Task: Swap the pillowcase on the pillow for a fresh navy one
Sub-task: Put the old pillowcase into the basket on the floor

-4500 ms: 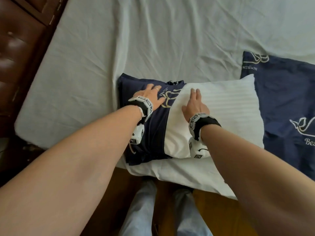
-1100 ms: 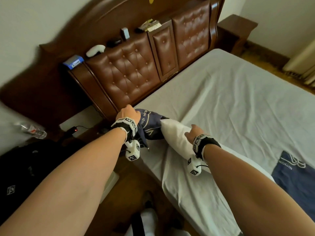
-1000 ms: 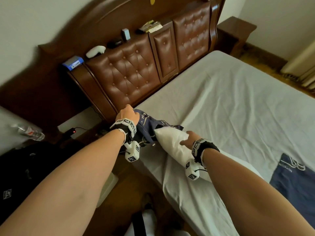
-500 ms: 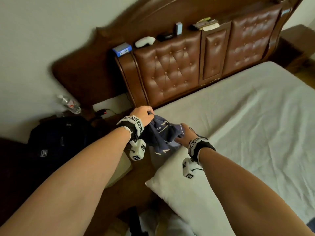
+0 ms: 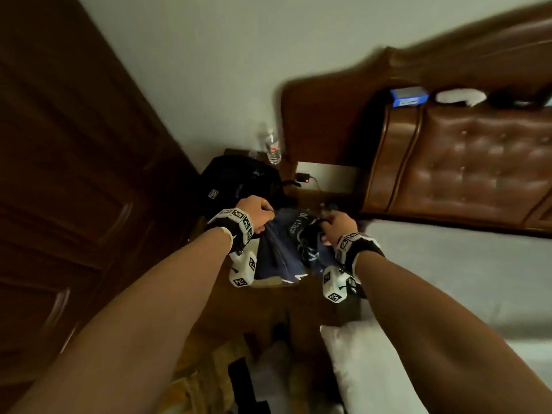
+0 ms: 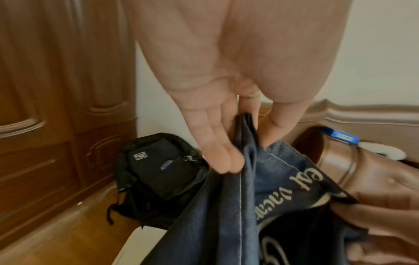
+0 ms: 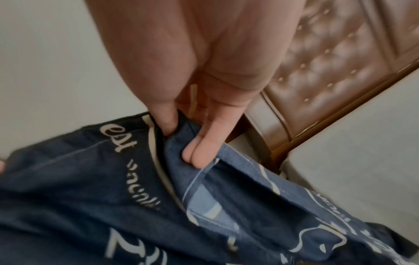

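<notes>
A navy pillowcase (image 5: 283, 249) with pale lettering hangs in the air beside the bed, off the pillow. My left hand (image 5: 258, 215) pinches its edge between thumb and fingers; the wrist view shows the fold of cloth (image 6: 246, 161) caught there. My right hand (image 5: 339, 224) grips the other side of the pillowcase (image 7: 158, 179), thumb and fingers curled into the fabric. The bare white pillow (image 5: 367, 372) lies at the bed's near edge, below my right forearm.
A black backpack (image 5: 239, 182) sits on the floor by the wall, with a water bottle (image 5: 273, 146) behind it. The brown tufted headboard (image 5: 466, 168) stands to the right, a dark wooden wardrobe (image 5: 74, 174) to the left. The grey bed sheet (image 5: 466, 270) spreads right.
The pillowcase has come fully off the pillow. Both hands lifted it away to the left of the bed, and the pillow stayed on the mattress. My head turned left.
</notes>
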